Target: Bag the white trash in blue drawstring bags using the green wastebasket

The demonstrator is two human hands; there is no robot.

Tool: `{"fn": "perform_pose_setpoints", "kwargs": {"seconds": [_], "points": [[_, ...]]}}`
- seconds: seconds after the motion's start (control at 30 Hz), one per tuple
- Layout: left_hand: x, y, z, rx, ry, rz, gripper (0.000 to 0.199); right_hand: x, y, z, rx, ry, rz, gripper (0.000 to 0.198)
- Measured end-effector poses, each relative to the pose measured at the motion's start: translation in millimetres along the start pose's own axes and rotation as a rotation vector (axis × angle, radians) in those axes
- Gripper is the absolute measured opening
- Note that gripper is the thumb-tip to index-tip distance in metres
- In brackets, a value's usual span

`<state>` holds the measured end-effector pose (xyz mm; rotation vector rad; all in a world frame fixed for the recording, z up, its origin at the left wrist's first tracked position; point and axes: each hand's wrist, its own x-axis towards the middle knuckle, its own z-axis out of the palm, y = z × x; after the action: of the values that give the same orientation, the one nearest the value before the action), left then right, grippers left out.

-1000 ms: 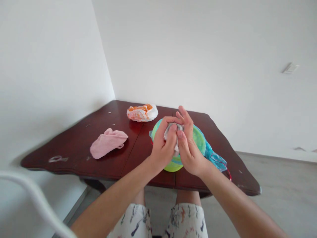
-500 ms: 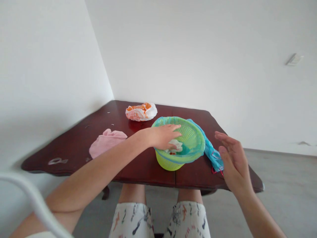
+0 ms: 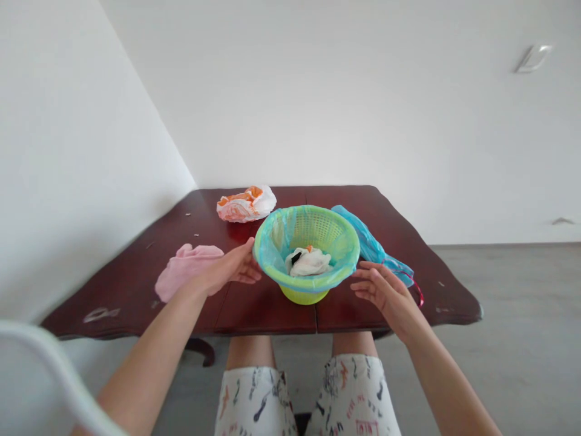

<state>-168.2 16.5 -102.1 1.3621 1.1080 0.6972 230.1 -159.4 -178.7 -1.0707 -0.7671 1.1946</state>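
- Left hand [image 3: 235,265] and right hand [image 3: 385,293] stood on either side of the green basket [image 3: 305,295], both empty, fingers parted and loosely bent, clamped on nothing.
- Fingertips of each hand came right up to the basket's rim; whether they actually touched it I couldn't tell from this angle.
- I had them opposite each other, palms turned roughly inward, a placing that would suit steadying a round rim evenly from both sides.
- My forearms reached in from the lower corners and slanted toward the middle, the left passing just beside the pink cloth [image 3: 187,269].
- Upright near the front of the worktop [image 3: 261,309], the basket sat directly before me, probably so that both arms could reach it alike.
- Thin blue film [image 3: 272,245] lined its inside and lapped over the rim; I judged that fold was what kept the lining from slumping inward.
- Within the lining lay a crumpled white bundle [image 3: 311,262] with a small dark patch; what it was made of I couldn't make out.
- Behind and to the right trailed a blue bag [image 3: 365,239] with a red cord [image 3: 421,297], while an orange-and-white bag [image 3: 247,206] lay farther back on the left, both out of my hands' way.
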Motion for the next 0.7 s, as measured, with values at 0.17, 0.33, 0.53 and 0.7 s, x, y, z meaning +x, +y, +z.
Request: {"fn": "perform_pose_setpoints", "kwargs": {"seconds": [0.17, 0.33, 0.53, 0.7], "points": [[-21.4, -20.9, 9.2, -0.325, -0.244, -0.022, 0.064, 4.3, -10.4, 24.0, 0.146, -0.144, 0.108, 0.05], [-31.0, -30.1, 27.2, -0.48, -0.138, 0.101, 0.056, 2.9, -16.1, 37.7, 0.127, -0.109, 0.095, 0.056], [-21.5, -37.3, 35.7, -0.538, -0.014, 0.101, 0.066, 4.1, -11.5, 42.3, 0.007, -0.09, 0.164, 0.065], [-21.0, -30.2, 42.4, -0.687, 0.063, 0.152, 0.057, 4.7, -9.4, 49.5, 0.18, -0.113, 0.18, 0.057]]}}
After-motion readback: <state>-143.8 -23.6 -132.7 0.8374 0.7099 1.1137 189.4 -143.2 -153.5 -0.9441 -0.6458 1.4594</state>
